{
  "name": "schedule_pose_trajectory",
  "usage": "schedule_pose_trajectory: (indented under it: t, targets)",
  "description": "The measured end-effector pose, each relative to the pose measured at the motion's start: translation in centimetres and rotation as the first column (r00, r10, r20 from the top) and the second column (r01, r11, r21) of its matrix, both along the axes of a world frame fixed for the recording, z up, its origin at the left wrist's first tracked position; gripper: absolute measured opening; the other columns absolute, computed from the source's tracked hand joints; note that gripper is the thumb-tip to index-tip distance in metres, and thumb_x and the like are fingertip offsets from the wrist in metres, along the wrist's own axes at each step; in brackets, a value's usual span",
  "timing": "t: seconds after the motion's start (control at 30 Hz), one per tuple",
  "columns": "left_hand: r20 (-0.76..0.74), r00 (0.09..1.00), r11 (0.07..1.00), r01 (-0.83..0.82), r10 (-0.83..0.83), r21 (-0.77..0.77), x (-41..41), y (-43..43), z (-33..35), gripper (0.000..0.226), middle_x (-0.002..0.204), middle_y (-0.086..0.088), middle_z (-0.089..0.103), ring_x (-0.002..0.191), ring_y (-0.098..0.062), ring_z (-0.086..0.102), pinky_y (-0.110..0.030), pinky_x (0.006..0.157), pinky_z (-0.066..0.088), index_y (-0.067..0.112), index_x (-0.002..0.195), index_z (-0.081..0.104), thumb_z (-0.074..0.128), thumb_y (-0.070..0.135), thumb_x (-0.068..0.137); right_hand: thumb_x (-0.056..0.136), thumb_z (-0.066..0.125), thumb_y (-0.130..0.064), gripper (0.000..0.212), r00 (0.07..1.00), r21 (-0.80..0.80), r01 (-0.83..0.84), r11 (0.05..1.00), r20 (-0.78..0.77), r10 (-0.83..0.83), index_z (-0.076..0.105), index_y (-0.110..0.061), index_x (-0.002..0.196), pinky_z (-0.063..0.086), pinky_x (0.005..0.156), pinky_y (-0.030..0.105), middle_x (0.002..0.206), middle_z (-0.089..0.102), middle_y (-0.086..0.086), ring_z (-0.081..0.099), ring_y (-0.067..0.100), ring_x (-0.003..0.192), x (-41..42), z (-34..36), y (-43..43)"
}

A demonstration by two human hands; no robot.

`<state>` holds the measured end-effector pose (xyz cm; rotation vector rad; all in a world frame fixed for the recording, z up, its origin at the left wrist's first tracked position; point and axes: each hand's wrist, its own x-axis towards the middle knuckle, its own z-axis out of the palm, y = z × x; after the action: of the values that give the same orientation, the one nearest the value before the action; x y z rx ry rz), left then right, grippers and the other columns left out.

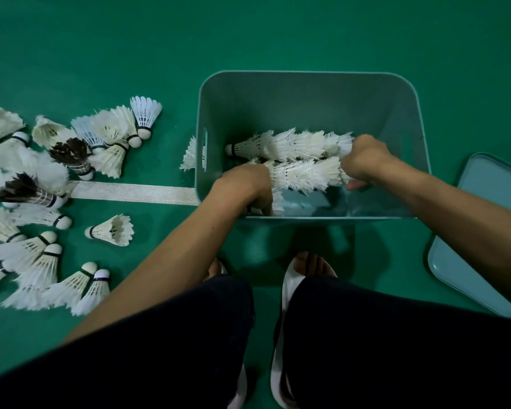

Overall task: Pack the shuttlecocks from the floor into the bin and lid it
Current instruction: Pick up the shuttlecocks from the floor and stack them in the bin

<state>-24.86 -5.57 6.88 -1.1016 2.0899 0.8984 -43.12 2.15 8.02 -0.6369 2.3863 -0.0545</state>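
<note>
A teal plastic bin (pixel 307 93) stands open on the green floor in front of me. Inside it lie two rows of nested white shuttlecocks: a far stack (pixel 289 144) and a nearer stack (pixel 304 172). My left hand (pixel 248 187) grips the left end of the nearer stack and my right hand (pixel 366 160) grips its right end, both inside the bin. Another shuttlecock lies under my left hand, partly hidden. Several loose shuttlecocks (pixel 42 202) are scattered on the floor to the left, two with dark feathers. The bin's lid (pixel 478 231) lies flat at the right.
A white court line (pixel 130 191) runs from the loose pile to the bin's left wall. One shuttlecock (pixel 191 154) rests against the bin's outside left wall. My feet in white sandals (pixel 295 278) stand just below the bin, dark trouser legs filling the bottom.
</note>
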Motion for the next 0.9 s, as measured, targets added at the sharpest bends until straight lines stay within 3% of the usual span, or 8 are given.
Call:
schedule_pose_trajectory:
  t: [0.13,0.27,0.37,0.47,0.57,0.67,0.8,0.9]
  targets:
    - [0.004,1.0,0.998,-0.007,0.007,-0.057,0.2,0.0,-0.1,0.037,0.088,-0.009,0.067,0.082,-0.03,0.069,-0.043,0.082,0.061,0.007,0.098,0.063,0.089,0.022,0.076,0.092,0.054,0.006,0.006,0.998,0.015,0.068,0.998,0.016,-0.069,0.058,0.002,0.092,0.059,0.047,0.052,0.102,0.064,0.023,0.074,0.042,0.066,-0.5,-1.3,0.1]
    - [-0.026,0.999,0.995,-0.032,0.03,-0.089,0.4,0.0,0.3,0.037,0.099,-0.012,0.071,0.085,-0.031,0.071,-0.046,0.083,0.062,0.006,0.103,0.066,0.088,0.017,0.075,0.085,0.056,0.003,0.01,0.92,0.093,-0.283,0.955,-0.254,0.297,0.059,0.0,0.094,0.059,0.07,0.039,0.104,0.065,0.023,0.07,0.042,0.089,0.0,-0.6,0.6]
    - [-0.091,0.994,0.982,-0.07,0.055,-0.174,0.6,0.0,1.2,0.047,0.113,-0.009,0.069,0.097,-0.03,0.068,-0.043,0.09,0.058,0.013,0.115,0.069,0.089,0.02,0.073,0.085,0.064,-0.006,0.014,0.848,0.03,-0.381,0.924,-0.387,0.363,0.051,-0.002,0.085,0.045,0.071,0.038,0.09,0.057,0.018,0.057,0.038,0.086,0.4,1.3,0.7]
    - [-0.146,0.986,0.964,-0.108,0.074,-0.241,0.6,0.1,2.4,0.045,0.112,-0.007,0.071,0.091,-0.027,0.062,-0.038,0.082,0.053,0.018,0.115,0.071,0.088,0.018,0.073,0.087,0.073,-0.031,0.031,0.96,-0.185,-0.28,0.942,-0.046,0.276,0.066,-0.001,0.081,0.048,0.062,0.031,0.073,0.066,0.011,0.061,0.027,0.067,2.1,3.1,0.0]
    - [-0.166,0.983,0.958,-0.116,0.073,-0.263,1.0,0.9,3.4,0.053,0.116,-0.008,0.07,0.1,-0.029,0.065,-0.039,0.084,0.054,0.021,0.119,0.07,0.091,0.021,0.07,0.087,0.077,-0.037,0.037,0.849,-0.187,-0.072,0.98,0.503,0.159,0.073,-0.001,0.088,0.038,0.045,0.024,0.074,0.074,0.009,0.054,0.014,0.045,5.2,3.4,-0.4]
    - [-0.118,0.992,0.965,-0.067,0.038,-0.255,1.8,1.2,3.7,0.059,0.125,-0.011,0.067,0.111,-0.032,0.065,-0.043,0.092,0.055,0.018,0.124,0.066,0.092,0.023,0.071,0.086,0.078,-0.019,0.018,0.855,-0.126,-0.1,0.987,0.496,0.15,0.067,-0.005,0.083,0.028,0.038,0.019,0.057,0.062,0.004,0.042,0.01,0.036,7.1,1.9,-1.0]
    - [-0.079,0.997,0.971,-0.04,0.022,-0.234,2.7,1.0,3.7,0.058,0.123,-0.011,0.067,0.111,-0.033,0.065,-0.045,0.093,0.055,0.014,0.123,0.062,0.09,0.028,0.073,0.094,0.067,-0.019,0.033,0.777,0.085,-0.123,0.989,0.628,0.042,0.052,-0.017,0.065,0.02,0.038,0.014,0.048,0.044,-0.005,0.031,0.005,0.037,7.5,0.3,-2.8]
    - [-0.079,0.997,0.978,-0.027,0.011,-0.205,2.7,0.6,3.7,0.038,0.111,-0.011,0.07,0.099,-0.032,0.069,-0.043,0.088,0.058,0.014,0.096,0.058,0.088,0.022,0.075,0.099,0.056,-0.015,0.037,0.726,0.152,-0.143,0.978,0.688,0.0,0.047,-0.017,0.063,0.02,0.035,0.012,0.043,0.04,-0.006,0.029,0.003,0.032,7.3,-0.9,-4.0]
